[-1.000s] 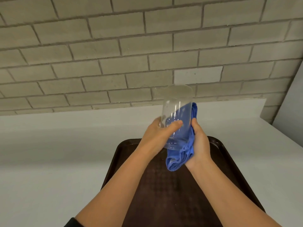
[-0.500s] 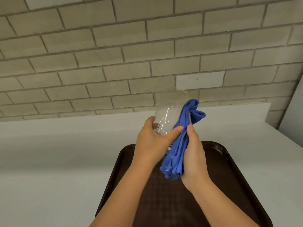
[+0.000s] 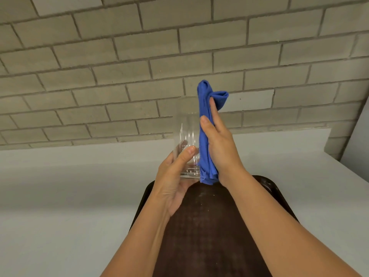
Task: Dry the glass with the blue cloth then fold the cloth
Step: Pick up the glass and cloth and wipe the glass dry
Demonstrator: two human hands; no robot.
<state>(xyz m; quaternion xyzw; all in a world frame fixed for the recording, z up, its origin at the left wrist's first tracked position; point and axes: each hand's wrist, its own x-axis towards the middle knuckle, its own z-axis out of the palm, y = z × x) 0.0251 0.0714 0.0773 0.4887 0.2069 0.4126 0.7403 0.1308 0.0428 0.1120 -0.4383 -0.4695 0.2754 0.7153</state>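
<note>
A clear drinking glass (image 3: 186,126) stands upright in the air above the tray's far end. My left hand (image 3: 173,180) grips its lower part, thumb across the front. The blue cloth (image 3: 205,140) is bunched into a long roll and pressed against the glass's right side. My right hand (image 3: 221,148) holds the cloth there with fingers stretched upward along it. The cloth's top sticks out above the glass rim, and its lower end hangs just past the glass base.
A dark brown tray (image 3: 209,226) lies on the white counter (image 3: 69,196) under my arms. A grey brick wall (image 3: 139,56) rises behind the counter. A pale panel (image 3: 359,140) stands at the right edge.
My right hand has slid the cloth upward along the glass's right side, and its top now rises past the rim. Both hands and the glass have lifted a little.
</note>
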